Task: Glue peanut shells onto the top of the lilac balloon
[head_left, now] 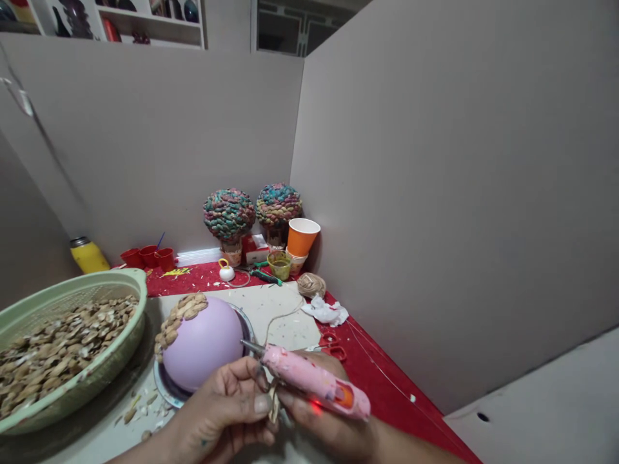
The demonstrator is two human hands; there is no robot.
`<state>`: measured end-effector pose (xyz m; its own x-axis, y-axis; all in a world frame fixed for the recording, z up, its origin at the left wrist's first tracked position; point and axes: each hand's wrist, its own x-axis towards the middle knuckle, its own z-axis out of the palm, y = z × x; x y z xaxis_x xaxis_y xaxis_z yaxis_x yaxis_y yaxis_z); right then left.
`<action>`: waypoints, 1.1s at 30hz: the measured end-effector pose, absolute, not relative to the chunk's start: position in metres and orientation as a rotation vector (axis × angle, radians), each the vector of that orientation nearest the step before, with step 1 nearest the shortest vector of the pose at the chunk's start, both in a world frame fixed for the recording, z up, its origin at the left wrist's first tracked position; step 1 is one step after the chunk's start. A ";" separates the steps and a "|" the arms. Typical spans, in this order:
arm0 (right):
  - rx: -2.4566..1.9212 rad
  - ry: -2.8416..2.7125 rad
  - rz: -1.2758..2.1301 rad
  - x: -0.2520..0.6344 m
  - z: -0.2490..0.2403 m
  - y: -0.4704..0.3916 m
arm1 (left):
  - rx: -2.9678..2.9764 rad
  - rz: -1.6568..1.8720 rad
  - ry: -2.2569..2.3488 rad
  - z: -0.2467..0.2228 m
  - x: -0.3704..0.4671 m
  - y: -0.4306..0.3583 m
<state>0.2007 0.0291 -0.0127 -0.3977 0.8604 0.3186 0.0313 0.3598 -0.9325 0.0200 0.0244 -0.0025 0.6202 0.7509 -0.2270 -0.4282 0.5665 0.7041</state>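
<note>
My right hand (324, 393) is closed around a pink hot glue gun (309, 377), whose metal nozzle points up and left. A red light glows near its lower side. Between the thumb and fingers of my left hand (236, 406) is a tan nut shell (273, 406), held just below the nozzle. Behind my hands a lilac ball, perhaps a balloon (207, 341), rests in a round metal bowl (162, 386). Overlapping nut shells (176, 319) cover the ball's upper left side; the rest of its visible surface is bare.
A green basket (138, 303) full of nut shells stands at left. Behind are two shell-covered trees (229, 216), an orange paper cup (302, 238), green-handled pliers (265, 277), twine (312, 285), crumpled tissue (326, 311) and red-handled scissors (336, 351). Grey partitions (435, 161) enclose the table.
</note>
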 end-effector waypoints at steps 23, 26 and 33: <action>-0.761 -1.483 1.285 0.189 -0.008 0.023 | 0.811 0.949 0.561 0.001 0.026 0.018; -0.775 -1.433 1.271 0.188 -0.011 0.024 | 0.817 1.012 0.584 0.001 0.026 0.019; -0.882 -1.435 1.249 0.195 -0.026 0.028 | 0.758 1.060 0.608 0.018 0.014 0.022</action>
<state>0.1948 0.0281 -0.0258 -0.2365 0.9474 0.2156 -0.0828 0.2015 -0.9760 0.0144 0.0221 0.0177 0.3735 0.9240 -0.0821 -0.5368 0.2875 0.7932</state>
